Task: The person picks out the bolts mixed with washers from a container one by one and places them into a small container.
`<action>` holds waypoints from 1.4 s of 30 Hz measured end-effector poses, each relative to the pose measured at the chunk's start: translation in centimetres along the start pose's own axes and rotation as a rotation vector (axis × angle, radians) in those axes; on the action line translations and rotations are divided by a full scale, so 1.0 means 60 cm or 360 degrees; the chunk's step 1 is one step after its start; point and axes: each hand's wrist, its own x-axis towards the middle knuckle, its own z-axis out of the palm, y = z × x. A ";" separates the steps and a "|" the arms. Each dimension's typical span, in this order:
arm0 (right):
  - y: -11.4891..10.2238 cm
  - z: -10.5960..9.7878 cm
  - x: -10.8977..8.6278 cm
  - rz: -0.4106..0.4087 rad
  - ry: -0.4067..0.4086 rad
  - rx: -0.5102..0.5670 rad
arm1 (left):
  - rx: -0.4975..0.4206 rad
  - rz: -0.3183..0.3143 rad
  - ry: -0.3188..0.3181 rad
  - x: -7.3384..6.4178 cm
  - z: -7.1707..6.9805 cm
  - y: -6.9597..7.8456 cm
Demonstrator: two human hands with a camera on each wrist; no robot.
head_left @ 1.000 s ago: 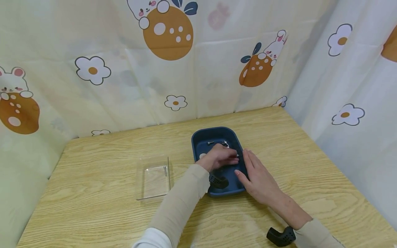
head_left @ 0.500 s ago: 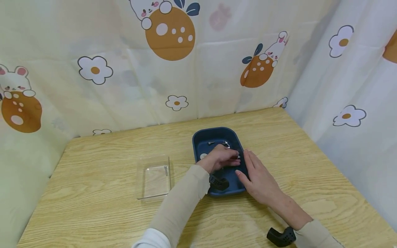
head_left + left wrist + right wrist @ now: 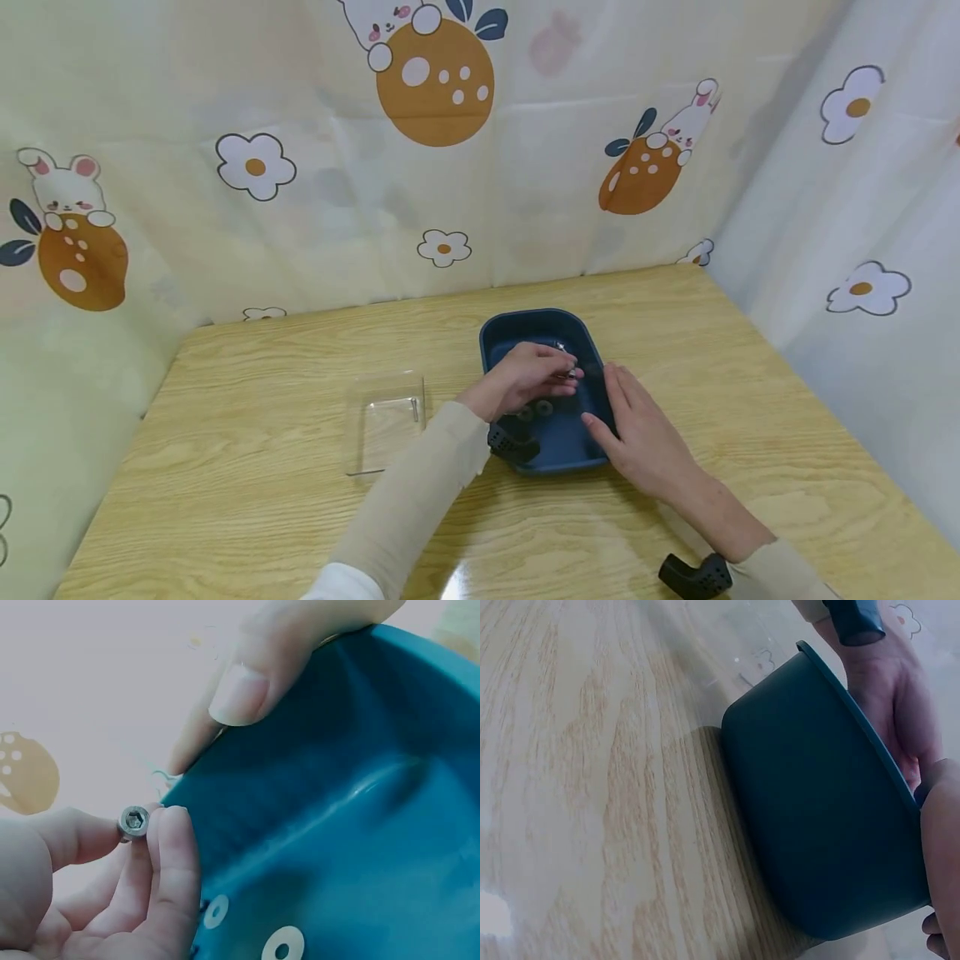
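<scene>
My left hand [image 3: 525,379] is above the inside of a blue plastic bin [image 3: 558,442], pinching a metal hex socket screw [image 3: 133,823] between thumb and fingers. The left wrist view shows the screw's socket head facing the camera. On the bin's floor lie flat washers [image 3: 283,945], and more metal hardware [image 3: 561,346] shows near its far end, partly hidden by the hand. My right hand [image 3: 648,442] holds the bin's right wall, thumb over the rim and fingers along the outside.
Left of the bin stands a clear plastic tray [image 3: 362,433] with one screw [image 3: 414,408] in it. Both share a wood-grain table [image 3: 247,467]. A patterned curtain [image 3: 337,200] hangs behind and to the right. Black devices [image 3: 696,577] sit at both wrists.
The left hand has lifted off the bin's floor and shifted slightly left relative to the bin, with the screw. Washers beneath it have come into sight. The right hand stays on the wall.
</scene>
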 end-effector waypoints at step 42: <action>-0.108 -0.006 0.031 -0.0284 -0.0007 -0.0101 | -0.0099 0.0223 0.0009 -0.152 -0.150 0.003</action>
